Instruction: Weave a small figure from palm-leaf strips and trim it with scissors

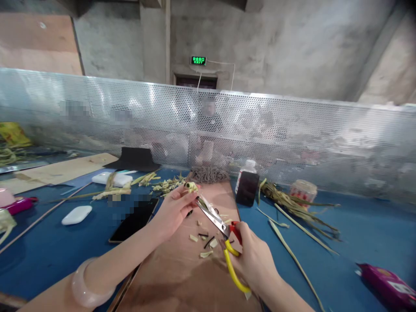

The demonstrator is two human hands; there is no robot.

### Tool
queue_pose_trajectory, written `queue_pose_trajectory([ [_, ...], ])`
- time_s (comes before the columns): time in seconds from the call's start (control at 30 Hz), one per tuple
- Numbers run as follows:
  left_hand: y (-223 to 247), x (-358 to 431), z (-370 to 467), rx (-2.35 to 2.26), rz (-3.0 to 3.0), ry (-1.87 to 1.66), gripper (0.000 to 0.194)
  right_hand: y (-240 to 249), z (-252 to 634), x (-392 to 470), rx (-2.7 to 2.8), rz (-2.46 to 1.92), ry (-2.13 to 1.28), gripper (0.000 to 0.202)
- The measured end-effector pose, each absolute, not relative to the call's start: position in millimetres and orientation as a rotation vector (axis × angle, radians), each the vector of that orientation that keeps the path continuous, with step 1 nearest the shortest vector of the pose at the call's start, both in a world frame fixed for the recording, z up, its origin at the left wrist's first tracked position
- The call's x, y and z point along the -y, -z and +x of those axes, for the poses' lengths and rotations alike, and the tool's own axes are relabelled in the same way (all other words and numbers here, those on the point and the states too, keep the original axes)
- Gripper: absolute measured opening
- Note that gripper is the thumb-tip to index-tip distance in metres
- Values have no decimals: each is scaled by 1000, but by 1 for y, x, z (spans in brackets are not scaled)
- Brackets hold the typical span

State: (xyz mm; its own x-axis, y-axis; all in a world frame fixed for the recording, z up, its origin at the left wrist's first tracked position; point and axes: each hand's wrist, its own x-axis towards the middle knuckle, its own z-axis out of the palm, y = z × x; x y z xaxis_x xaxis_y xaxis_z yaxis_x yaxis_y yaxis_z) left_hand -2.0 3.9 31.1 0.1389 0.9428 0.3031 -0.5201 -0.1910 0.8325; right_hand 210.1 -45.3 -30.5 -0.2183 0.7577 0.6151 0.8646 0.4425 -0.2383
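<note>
My left hand [175,209] pinches a small pale yellow-green rolled piece [191,186] at its fingertips, above the brown board [169,277]. My right hand [251,255] grips scissors [214,219] with a yellow and a red handle. Their blades are parted and point up and left, with the tips close to my left fingers and the rolled piece. Pale and dark cut scraps [206,254] lie scattered on the board below the blades.
Left of the board are a black phone [134,220], a white case [77,215] and dried plant pieces [169,185]. To the right stand a dark box [247,188] and white bottle; dried strips [286,199] and a purple object [386,284] lie farther right. Behind rises a perforated metal screen [276,138].
</note>
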Motion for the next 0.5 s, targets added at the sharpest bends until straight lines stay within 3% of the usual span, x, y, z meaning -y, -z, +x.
queue_pose_trajectory([
  [0.5,-29,-4,-2,-557,1063,-1467,17,30,209,44,2003,-1384,279,20],
])
